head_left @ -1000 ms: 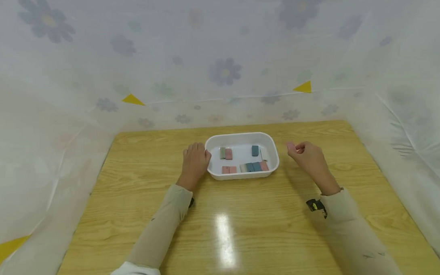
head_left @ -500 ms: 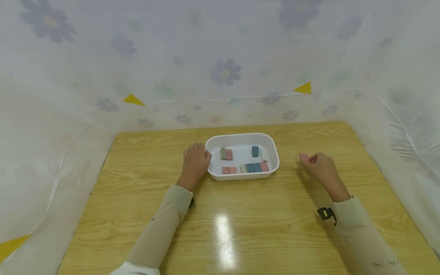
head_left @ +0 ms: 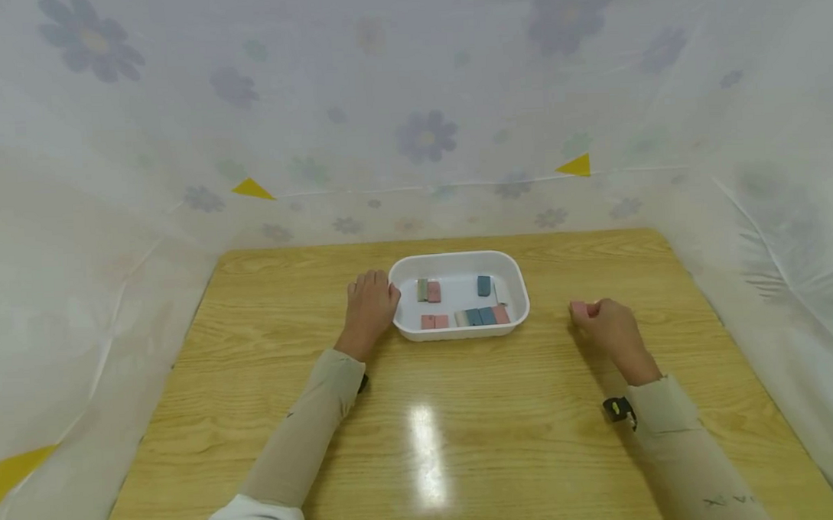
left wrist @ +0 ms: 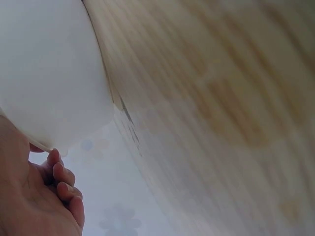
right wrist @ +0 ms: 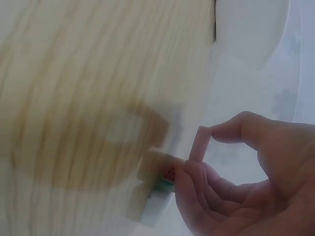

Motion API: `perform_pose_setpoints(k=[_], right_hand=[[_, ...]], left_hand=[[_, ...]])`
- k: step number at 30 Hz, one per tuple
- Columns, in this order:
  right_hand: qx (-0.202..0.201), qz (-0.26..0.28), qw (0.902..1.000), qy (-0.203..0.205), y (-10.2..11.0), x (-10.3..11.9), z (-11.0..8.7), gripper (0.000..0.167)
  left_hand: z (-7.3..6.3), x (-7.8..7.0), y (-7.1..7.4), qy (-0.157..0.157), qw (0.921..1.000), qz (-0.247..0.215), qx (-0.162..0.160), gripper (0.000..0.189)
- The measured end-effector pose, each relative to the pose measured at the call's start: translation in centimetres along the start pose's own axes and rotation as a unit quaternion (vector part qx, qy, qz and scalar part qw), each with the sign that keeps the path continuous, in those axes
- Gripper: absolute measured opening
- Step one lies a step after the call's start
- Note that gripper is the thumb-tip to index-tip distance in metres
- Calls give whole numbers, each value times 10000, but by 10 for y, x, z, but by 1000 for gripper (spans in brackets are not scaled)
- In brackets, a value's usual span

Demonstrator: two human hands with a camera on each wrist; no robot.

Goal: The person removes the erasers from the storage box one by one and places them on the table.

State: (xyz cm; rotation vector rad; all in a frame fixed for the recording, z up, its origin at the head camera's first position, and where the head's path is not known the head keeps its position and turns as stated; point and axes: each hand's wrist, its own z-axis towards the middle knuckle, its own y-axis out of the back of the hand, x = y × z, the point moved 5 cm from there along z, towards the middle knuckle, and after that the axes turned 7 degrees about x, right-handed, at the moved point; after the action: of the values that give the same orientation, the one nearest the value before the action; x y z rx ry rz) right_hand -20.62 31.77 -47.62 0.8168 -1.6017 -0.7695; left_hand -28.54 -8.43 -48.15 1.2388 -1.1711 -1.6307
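Observation:
My left hand (head_left: pixel 370 307) grips the left rim of a white plastic tray (head_left: pixel 460 333); the left wrist view shows its fingers curled at the tray's lip (left wrist: pixel 47 147). Off the tray's right side, my right hand (head_left: pixel 613 330) pinches a small pink block (right wrist: pixel 199 143) between thumb and finger, above the table. Inside the tray lie a green and pink pair of blocks (head_left: pixel 434 291), a lone blue block (head_left: pixel 483 286), two pink blocks (head_left: pixel 434 321) and a row of pale, blue and pink blocks (head_left: pixel 486 316).
A wood-grain table (head_left: pixel 505 440) carries the tray near its back edge. Flower-printed sheeting (head_left: pixel 411 92) encloses the back and sides. In the right wrist view a blurred red, green and white patch (right wrist: pixel 165 184) shows beyond the fingers; I cannot tell whether it is a reflection.
My right hand has moved right and toward me, away from the tray, still pinching the pink block. The left hand and tray have stayed in place.

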Motion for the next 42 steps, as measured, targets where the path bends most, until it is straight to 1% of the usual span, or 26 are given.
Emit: perform_pose_setpoints(k=[2,9,13,17,20,24,27,33,36,39,42], right_hand=[[-15,-50,10000,75,-1,1,0,51],[94,-21,9999,56,-6,3,0,40],[-40,-48,9998,189,-8,5,0,41],[-332,-134,9987,359,-8,9,-1,45],[-426,-265,9983,309,-8,11,-1,43],[-253,-528,9981,198,-9,13,-1,37],[-118,-665,9974,234,-10,16,-2,32],[-17,-693,9972,285,-12,17,-3,26],[-20,-703,9971,301,-12,17,-2,26],[63,-668,9974,273,-12,18,-2,26],[142,-635,9977,208,-11,21,-2,32]], left_hand=[[0,0,0,10,10000,-8,5,24],[0,-1,0,34,10000,-23,61,24],[1,-1,-1,32,10000,29,51,24],[2,0,-2,23,10000,57,30,23],[2,0,-3,18,10000,38,50,23],[2,1,-4,47,10000,37,77,23],[1,1,-3,51,10000,43,69,23],[0,0,-2,37,10000,23,61,23],[0,0,-2,59,9999,54,73,23],[0,0,-2,54,9999,65,87,23],[0,0,-1,58,9999,55,119,23]])
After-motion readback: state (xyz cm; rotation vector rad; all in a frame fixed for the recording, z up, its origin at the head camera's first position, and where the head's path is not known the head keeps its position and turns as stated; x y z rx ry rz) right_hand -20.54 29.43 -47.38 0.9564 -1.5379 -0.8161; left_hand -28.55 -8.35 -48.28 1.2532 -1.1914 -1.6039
